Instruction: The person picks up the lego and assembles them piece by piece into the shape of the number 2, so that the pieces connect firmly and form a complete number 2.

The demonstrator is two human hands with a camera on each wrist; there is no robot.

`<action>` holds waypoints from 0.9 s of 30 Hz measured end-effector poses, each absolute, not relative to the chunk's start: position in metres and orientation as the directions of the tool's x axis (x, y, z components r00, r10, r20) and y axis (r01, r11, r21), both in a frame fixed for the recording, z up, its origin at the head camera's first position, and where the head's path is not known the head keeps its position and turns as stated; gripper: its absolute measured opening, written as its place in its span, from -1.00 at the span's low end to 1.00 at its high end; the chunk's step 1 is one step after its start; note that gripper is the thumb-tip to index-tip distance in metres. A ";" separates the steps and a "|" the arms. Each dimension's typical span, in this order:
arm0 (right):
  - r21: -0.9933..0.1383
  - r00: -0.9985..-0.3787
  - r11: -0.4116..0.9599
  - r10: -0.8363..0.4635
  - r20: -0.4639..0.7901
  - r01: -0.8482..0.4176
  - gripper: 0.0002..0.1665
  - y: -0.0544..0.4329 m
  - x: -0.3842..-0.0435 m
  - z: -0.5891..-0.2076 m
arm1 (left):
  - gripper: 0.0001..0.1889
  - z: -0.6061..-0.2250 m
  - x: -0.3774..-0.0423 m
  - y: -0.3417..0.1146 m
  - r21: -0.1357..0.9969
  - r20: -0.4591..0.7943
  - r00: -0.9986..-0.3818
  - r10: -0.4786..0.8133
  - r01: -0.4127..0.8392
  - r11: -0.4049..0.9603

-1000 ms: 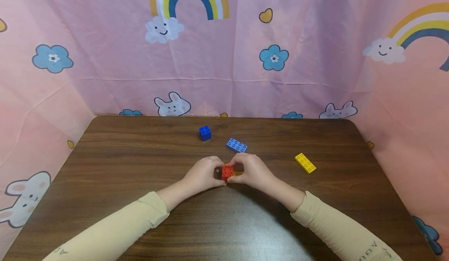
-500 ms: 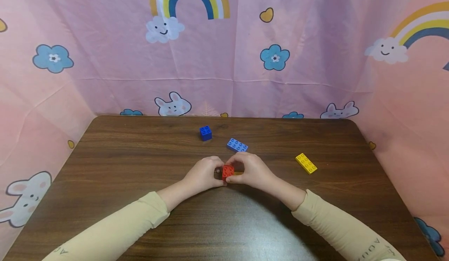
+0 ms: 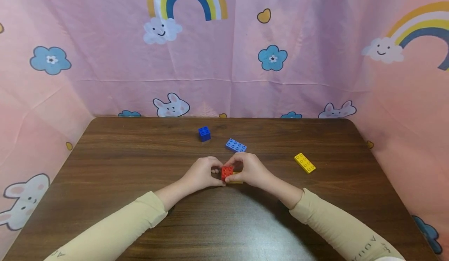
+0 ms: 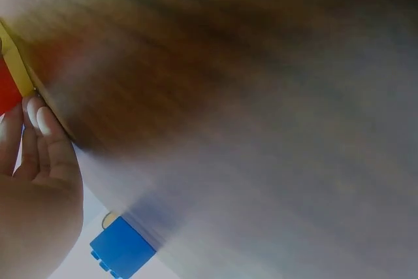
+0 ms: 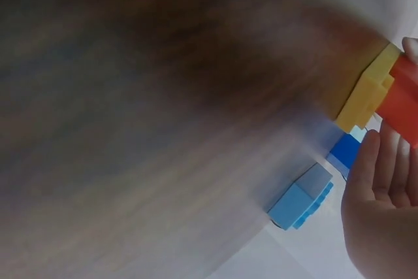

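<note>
Pink printed cloth [image 3: 210,62] hangs round the far and side edges of the brown desk [image 3: 133,148], whose glossy top could let bricks skid under an uneven push.

With the middle pair of bricks as the clock's centre and 12 at the far edge, the hands come next. At 9 o'clock the left hand [image 3: 203,172] curls thumb and fingers in low, apparently pinching the yellow brick [image 5: 364,96]; at 3 o'clock the right hand [image 3: 253,170] pinches the red brick [image 3: 227,170]. Neither is spread wide. So close together, their fingers could block each other, and opposing twists could tip the pair.

Near, just past 12 o'clock, lies the light blue brick [image 3: 236,145]; a forward nudge of the right knuckles could knock it. Well apart at 3 o'clock, the yellow plate [image 3: 304,163] seems little at risk.

Low at the centre, the yellow brick juts toward 3 o'clock from under the red one. If studs and sockets are misaligned, pressing could leave the red brick tilted; how fully it is seated cannot be told. At 11 o'clock, the dark blue brick [image 3: 204,134] looks safe unless an arm sweeps across.
</note>
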State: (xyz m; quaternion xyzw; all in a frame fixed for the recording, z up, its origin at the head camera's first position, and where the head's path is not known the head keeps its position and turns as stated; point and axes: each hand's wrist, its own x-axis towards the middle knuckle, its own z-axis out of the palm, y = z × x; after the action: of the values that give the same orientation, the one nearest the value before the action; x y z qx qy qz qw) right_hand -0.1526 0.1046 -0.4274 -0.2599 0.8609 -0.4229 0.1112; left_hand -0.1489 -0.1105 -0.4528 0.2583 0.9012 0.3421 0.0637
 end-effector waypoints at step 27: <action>-0.773 -0.861 0.544 -0.508 0.007 -0.327 -0.64 0.100 -0.149 -0.426 | -0.69 -0.454 -0.148 -0.110 0.638 0.079 -0.853 0.516 0.441 0.632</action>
State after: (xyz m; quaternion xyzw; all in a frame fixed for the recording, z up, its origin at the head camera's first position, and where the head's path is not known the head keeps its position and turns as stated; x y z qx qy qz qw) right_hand -0.1495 0.1002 -0.4260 -0.2396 0.8716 -0.4133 0.1097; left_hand -0.1480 -0.1104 -0.4537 0.2652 0.9015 0.3374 0.0553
